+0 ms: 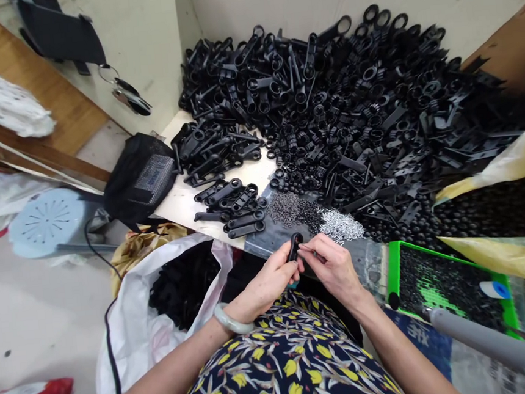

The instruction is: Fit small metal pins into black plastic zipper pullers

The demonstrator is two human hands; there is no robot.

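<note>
My left hand [274,277] is closed around a black plastic piece with a ringed end [295,247], held upright over the table's front edge. Close against it, my right hand [331,269] pinches with thumb and forefinger at the ringed end; whatever sits between those fingertips is too small to name. Just beyond my hands lie a heap of small dark screws [286,209] and a heap of silvery pins [340,224]. To the left of them rest several black arm-shaped pieces [238,205].
A large mound of black plastic parts [327,93] covers the back. At right stands a green tray [394,271] of tiny black pieces beside a grey tube [476,331]. A white sack [130,313] with black parts is at lower left, near a black mesh pouch [139,177].
</note>
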